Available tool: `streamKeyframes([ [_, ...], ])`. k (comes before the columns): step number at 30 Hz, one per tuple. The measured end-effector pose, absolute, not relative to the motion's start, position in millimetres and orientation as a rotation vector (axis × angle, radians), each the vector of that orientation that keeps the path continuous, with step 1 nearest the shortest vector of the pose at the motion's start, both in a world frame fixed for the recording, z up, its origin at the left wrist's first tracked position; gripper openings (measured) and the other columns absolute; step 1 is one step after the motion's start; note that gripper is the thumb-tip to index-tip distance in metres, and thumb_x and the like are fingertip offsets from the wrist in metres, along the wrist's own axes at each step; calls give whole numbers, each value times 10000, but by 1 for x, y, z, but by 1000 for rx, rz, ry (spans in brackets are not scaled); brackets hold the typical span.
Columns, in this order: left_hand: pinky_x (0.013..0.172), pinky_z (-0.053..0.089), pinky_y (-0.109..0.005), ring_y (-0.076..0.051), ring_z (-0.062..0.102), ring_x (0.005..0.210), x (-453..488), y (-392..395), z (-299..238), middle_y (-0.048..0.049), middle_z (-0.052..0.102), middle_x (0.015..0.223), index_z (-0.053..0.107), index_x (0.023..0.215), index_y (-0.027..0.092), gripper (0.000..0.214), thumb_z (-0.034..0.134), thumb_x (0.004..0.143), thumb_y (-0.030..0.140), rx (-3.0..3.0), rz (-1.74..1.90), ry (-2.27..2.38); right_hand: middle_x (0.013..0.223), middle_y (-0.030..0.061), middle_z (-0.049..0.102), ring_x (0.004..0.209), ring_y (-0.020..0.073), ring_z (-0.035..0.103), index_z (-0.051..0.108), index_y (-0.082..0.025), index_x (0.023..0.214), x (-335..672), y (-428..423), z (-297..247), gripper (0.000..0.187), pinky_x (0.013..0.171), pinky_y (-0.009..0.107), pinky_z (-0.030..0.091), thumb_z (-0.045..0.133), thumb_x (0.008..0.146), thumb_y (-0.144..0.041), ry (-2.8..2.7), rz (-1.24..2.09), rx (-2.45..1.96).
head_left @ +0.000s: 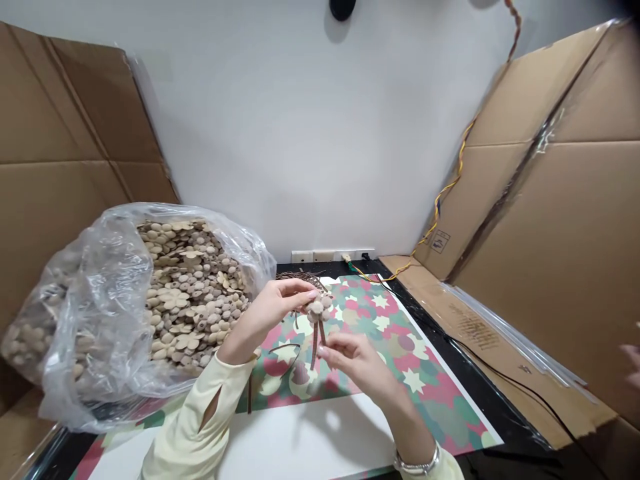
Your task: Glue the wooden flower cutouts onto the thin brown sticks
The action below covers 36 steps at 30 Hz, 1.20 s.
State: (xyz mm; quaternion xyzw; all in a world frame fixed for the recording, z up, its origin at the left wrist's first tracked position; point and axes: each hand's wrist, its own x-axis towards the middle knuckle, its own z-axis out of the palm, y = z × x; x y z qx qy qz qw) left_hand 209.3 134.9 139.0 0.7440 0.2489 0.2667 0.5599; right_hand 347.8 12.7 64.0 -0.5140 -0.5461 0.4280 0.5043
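Note:
A beige flower-shaped piece (319, 307) with rounded petals is pinched between the thumb and fingers of my left hand (280, 301). From it hang two ends of a flat brown strip (315, 347). My right hand (351, 357), lower and to the right, pinches one of these ends. Loose brown strips (249, 393) lie on the patterned sheet (390, 333) below my hands, and a bundle of thin brown strips (300, 275) is partly hidden behind my left hand. To the left, a clear plastic bag (100, 320) is full of similar flower-shaped pieces (187, 297).
Cardboard panels (560, 220) stand on both sides, before a white wall (320, 133). Power sockets (323, 256) line the table's back edge. A yellow cable (457, 173) and a black cable (490, 367) run at the right. Part of another person's hand (633, 363) shows at the right edge.

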Motion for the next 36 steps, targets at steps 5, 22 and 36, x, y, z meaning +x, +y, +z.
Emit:
streamKeyframes([
  [5,703,470,-246,-158,610,763,204,128,132,-44,665,786,656,829,133,245,557,812,357,1765,599,644,688,13,593,639,122,547,624,-154,760,352,-6,58,234,599,232,413,583,829,-374,-1227,1211,-1168],
  [22,962,385,-407,-280,376,1244,195,40,12,-119,470,1260,418,1267,222,424,455,867,359,2345,514,946,812,70,690,696,170,599,687,-168,920,379,3,29,231,627,256,427,475,841,-213,-1616,588,-1686],
  [36,723,431,-337,-221,521,882,232,80,7,-77,541,925,577,967,221,272,313,946,285,2741,532,729,793,26,623,739,165,555,608,-217,1162,417,-70,53,351,679,270,439,549,835,-331,-1400,763,-1722],
])
